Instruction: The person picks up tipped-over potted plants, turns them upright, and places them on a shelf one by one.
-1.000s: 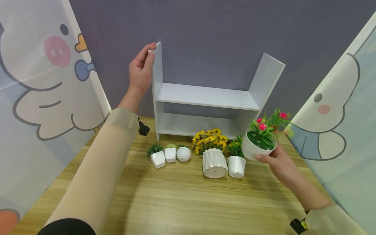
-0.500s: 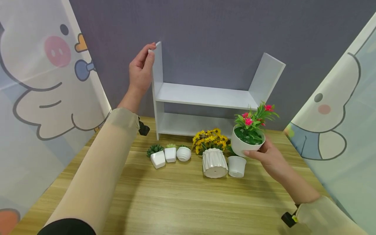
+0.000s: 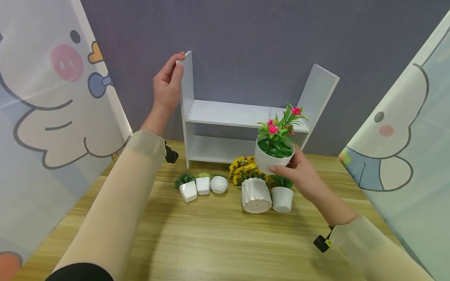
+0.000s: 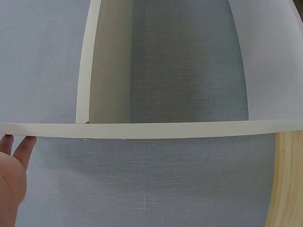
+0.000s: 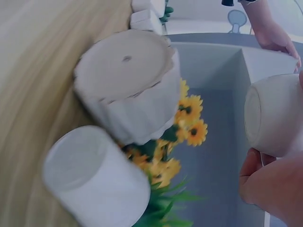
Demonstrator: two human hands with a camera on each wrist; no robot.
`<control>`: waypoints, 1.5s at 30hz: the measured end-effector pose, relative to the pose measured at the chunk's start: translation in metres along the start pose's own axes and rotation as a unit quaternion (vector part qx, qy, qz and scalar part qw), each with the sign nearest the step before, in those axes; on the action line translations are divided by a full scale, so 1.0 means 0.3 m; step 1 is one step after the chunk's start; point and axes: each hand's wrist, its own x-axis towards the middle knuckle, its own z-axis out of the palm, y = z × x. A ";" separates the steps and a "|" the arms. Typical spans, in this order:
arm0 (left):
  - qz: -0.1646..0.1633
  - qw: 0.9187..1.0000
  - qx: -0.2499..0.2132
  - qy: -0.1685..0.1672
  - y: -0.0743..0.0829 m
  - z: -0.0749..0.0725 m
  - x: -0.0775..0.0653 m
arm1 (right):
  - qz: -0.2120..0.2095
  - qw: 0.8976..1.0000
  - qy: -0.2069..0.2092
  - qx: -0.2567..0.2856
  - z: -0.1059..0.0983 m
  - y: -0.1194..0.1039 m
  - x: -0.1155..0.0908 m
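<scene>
The right hand (image 3: 305, 176) grips the white pot of pink flowers (image 3: 275, 150) from its four o'clock side, thumb across the front wall; the pot hangs roughly upright, off the wooden table (image 3: 211, 242) and in front of the white shelf (image 3: 228, 111). At ten o'clock from it, the left hand (image 3: 168, 88) pinches the top corner of the left side panel (image 3: 189, 80). Carrying the pot well probably calls for a level base and a firm hold low on the wall. The fluted pot (image 3: 256, 196), at seven o'clock, and the plain pot (image 3: 282, 200), at six, lie just below, so height seems worth having over the yellow flowers (image 3: 242, 171). The blossoms lean towards one o'clock, so the right side panel (image 3: 320, 93) deserves clearance; a light, steady left pinch should avoid jolting the shelf.
</scene>
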 end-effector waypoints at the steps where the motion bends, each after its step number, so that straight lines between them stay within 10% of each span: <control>1: 0.001 1.000 0.000 0.001 0.000 0.000 -0.001 | -0.002 1.000 0.001 0.003 0.009 -0.008 0.011; 12: 0.043 0.999 0.009 -0.004 -0.001 0.010 -0.013 | 0.005 1.000 0.015 -0.022 0.071 -0.064 0.094; 45: -0.001 1.000 0.022 0.001 -0.009 0.015 -0.005 | -0.055 0.998 0.025 -0.017 0.200 -0.235 0.371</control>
